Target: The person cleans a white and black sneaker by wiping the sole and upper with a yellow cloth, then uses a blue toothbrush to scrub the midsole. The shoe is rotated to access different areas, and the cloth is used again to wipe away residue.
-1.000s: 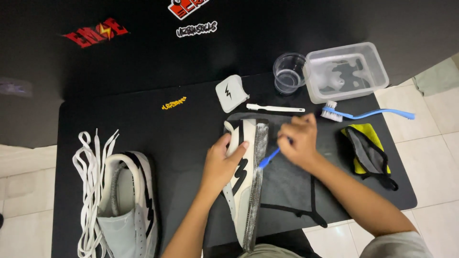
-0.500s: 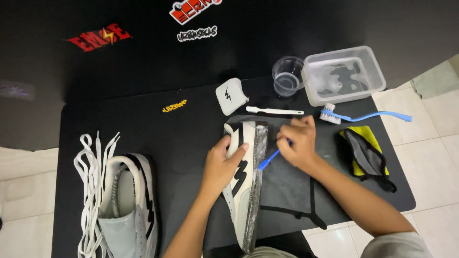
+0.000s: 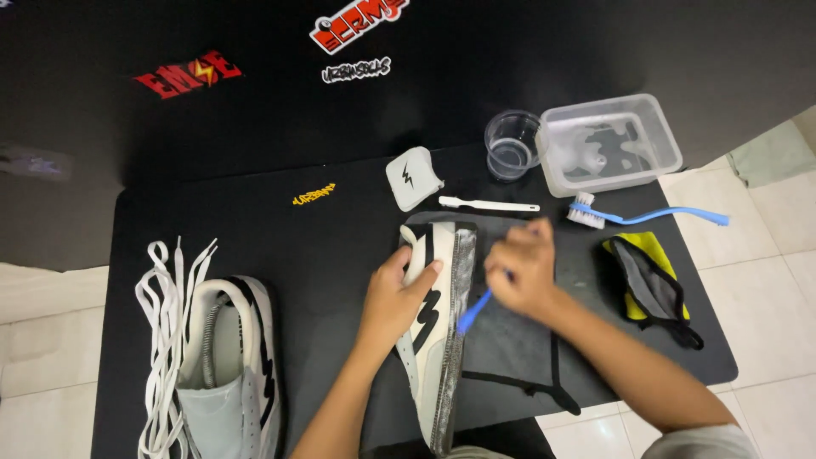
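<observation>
Fingers of the right hand (image 3: 520,270) pinch a small blue-handled brush (image 3: 473,311), its head pressed to the foamy sole edge of the white-and-black sneaker (image 3: 435,327). That shoe lies on its side on a dark cloth (image 3: 518,340), mid-table. Left hand (image 3: 393,299) clamps the upper, fingers wrapped over the side panel. Good form looks like short strokes along the sole seam, firm bracing underneath, bristles kept off the fabric upper. Nearby wait a clear tub (image 3: 609,143) and a larger blue brush (image 3: 646,214).

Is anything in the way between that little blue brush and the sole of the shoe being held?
Nothing visible. The right hand holds the blue brush with its tip at the sole of the shoe, which the left hand steadies.
</observation>
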